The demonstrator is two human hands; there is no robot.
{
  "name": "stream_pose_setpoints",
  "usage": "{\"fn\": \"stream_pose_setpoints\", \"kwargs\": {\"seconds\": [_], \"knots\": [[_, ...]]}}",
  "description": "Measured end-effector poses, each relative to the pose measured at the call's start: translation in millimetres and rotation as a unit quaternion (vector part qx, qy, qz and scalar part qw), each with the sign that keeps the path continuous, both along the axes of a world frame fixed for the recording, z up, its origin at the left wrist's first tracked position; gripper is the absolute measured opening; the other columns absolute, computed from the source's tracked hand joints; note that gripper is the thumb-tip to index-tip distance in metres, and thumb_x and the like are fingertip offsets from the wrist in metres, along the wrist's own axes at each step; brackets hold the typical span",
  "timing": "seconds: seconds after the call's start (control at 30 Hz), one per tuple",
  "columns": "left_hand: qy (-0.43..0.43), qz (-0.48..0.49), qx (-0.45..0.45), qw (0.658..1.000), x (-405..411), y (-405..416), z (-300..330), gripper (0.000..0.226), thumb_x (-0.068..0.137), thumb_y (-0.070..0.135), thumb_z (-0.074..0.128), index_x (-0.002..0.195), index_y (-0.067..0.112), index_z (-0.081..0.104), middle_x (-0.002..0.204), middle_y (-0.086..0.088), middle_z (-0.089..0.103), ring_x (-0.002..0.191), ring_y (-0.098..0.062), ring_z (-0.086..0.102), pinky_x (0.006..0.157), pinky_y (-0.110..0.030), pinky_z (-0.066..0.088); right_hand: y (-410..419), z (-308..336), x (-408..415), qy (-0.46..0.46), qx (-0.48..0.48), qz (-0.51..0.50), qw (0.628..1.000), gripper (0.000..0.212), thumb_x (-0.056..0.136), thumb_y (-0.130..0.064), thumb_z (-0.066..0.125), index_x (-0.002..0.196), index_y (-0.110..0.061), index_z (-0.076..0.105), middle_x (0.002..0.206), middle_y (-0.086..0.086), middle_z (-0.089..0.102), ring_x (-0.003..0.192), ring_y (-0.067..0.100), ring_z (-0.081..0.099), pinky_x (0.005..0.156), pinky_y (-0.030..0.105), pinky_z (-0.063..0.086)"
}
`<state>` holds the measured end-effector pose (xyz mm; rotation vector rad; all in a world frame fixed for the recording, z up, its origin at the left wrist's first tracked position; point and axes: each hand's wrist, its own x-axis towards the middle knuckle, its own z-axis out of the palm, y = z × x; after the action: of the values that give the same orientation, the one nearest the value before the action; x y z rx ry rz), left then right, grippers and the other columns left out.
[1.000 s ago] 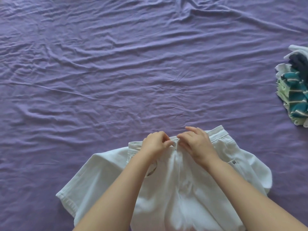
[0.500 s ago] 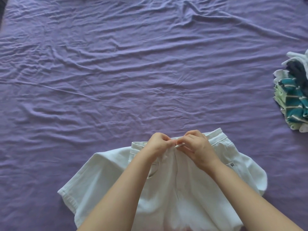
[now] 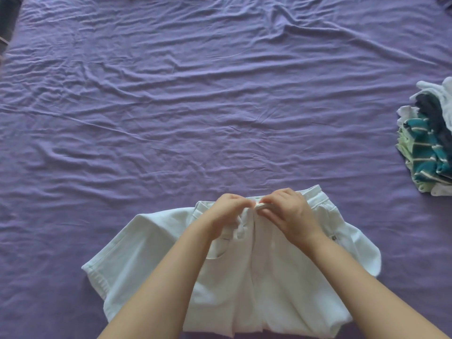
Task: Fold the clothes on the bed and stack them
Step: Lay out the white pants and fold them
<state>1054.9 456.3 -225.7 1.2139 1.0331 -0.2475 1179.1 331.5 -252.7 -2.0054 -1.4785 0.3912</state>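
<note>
White shorts [image 3: 151, 260] lie flat at lower centre on the bed [image 3: 171, 106], waistband pointing up-frame; left hand [image 3: 227, 209] and right hand [image 3: 288, 211] pinch its middle, stack [image 3: 425, 143] far right.

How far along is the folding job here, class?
Done: a stack of folded clothes sits at the bed's right edge. In hand: white shorts lie spread out, and the left hand and right hand pinch the waistband's middle. Left: folding the shorts and stacking them.
</note>
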Motion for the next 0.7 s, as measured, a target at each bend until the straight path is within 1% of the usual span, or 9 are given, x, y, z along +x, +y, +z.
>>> {"fn": "stream_pose_setpoints", "kwargs": {"seconds": [0.03, 0.1, 0.17, 0.23, 0.33, 0.43, 0.5, 0.6, 0.7], "knots": [[-0.018, -0.015, 0.004, 1.0, -2, 1, 4, 0.043, 0.086, 0.021, 0.062, 0.046, 0.022, 0.045, 0.055, 0.003, 0.03, 0.044, -0.009, 0.032, 0.045, -0.02, 0.027, -1, 2, 1, 0.001, -0.007, -0.003, 1.0, 0.028, 0.084, -0.04, 0.051, 0.084, -0.016, 0.067, 0.076, -0.004, 0.065, 0.075, 0.02, 0.058, 0.066, 0.037, 0.048], [-0.055, -0.06, 0.012, 0.997, -6, -1, 10, 0.021, 0.085, 0.023, 0.065, 0.065, 0.017, 0.063, 0.064, 0.0, 0.045, 0.058, -0.01, 0.044, 0.053, -0.016, 0.034, -2, 7, 4, 0.01, -0.019, 0.008, 1.0, 0.031, 0.085, -0.039, 0.049, 0.084, -0.014, 0.068, 0.075, -0.003, 0.066, 0.072, 0.023, 0.06, 0.066, 0.038, 0.048], [-0.077, -0.077, 0.022, 0.994, -10, -7, 12, 0.005, 0.082, 0.022, 0.072, 0.081, 0.017, 0.07, 0.071, -0.001, 0.048, 0.064, -0.01, 0.046, 0.055, -0.019, 0.038, -1, 14, 8, 0.037, -0.037, 0.023, 0.998, 0.032, 0.085, -0.039, 0.05, 0.084, -0.013, 0.069, 0.076, -0.001, 0.067, 0.073, 0.025, 0.061, 0.069, 0.039, 0.049], [-0.077, -0.063, 0.054, 0.994, -11, -14, 10, 0.011, 0.078, 0.022, 0.076, 0.079, 0.017, 0.067, 0.064, 0.004, 0.045, 0.056, -0.008, 0.043, 0.049, -0.021, 0.037, -1, 22, 11, 0.086, -0.069, 0.027, 0.994, 0.029, 0.084, -0.037, 0.057, 0.09, -0.012, 0.071, 0.082, 0.002, 0.068, 0.08, 0.025, 0.062, 0.077, 0.04, 0.048], [-0.081, -0.049, 0.082, 0.992, -9, -25, 11, 0.024, 0.073, 0.028, 0.078, 0.078, 0.01, 0.064, 0.067, -0.001, 0.043, 0.06, -0.012, 0.041, 0.053, -0.027, 0.035, -3, 32, 17, 0.179, -0.126, 0.011, 0.976, 0.019, 0.084, -0.032, 0.067, 0.098, -0.019, 0.071, 0.096, -0.003, 0.059, 0.096, 0.012, 0.057, 0.089, 0.023, 0.042], [-0.087, -0.032, 0.077, 0.993, -9, -32, 13, 0.021, 0.069, 0.029, 0.075, 0.079, 0.013, 0.065, 0.07, 0.001, 0.049, 0.064, -0.011, 0.046, 0.06, -0.027, 0.037, -6, 38, 21, 0.238, -0.157, -0.005, 0.958, 0.015, 0.081, -0.03, 0.07, 0.093, -0.021, 0.071, 0.099, -0.006, 0.056, 0.096, 0.002, 0.055, 0.084, 0.007, 0.039], [-0.098, -0.03, 0.068, 0.992, -9, -33, 17, 0.014, 0.07, 0.026, 0.075, 0.079, 0.019, 0.066, 0.069, 0.005, 0.052, 0.063, -0.008, 0.048, 0.06, -0.022, 0.038, -8, 40, 22, 0.302, -0.16, -0.016, 0.94, 0.016, 0.08, -0.03, 0.072, 0.092, -0.019, 0.071, 0.099, -0.003, 0.06, 0.095, 0.004, 0.059, 0.081, 0.01, 0.043], [-0.12, -0.036, 0.036, 0.992, -11, -31, 23, 0.01, 0.078, 0.015, 0.074, 0.085, 0.017, 0.068, 0.067, 0.01, 0.058, 0.062, -0.004, 0.055, 0.057, -0.016, 0.042, -11, 48, 20, 0.411, -0.129, -0.027, 0.902, 0.015, 0.082, -0.021, 0.07, 0.093, -0.013, 0.066, 0.092, 0.001, 0.067, 0.083, 0.006, 0.064, 0.066, 0.012, 0.044], [-0.127, -0.048, 0.024, 0.99, -11, -32, 29, 0.014, 0.08, 0.021, 0.074, 0.088, 0.012, 0.067, 0.07, 0.004, 0.056, 0.065, -0.009, 0.053, 0.057, -0.019, 0.041, -15, 52, 18, 0.437, -0.107, -0.025, 0.893, 0.012, 0.084, -0.016, 0.068, 0.094, -0.011, 0.065, 0.091, 0.001, 0.066, 0.079, 0.003, 0.062, 0.065, 0.011, 0.043]]}}
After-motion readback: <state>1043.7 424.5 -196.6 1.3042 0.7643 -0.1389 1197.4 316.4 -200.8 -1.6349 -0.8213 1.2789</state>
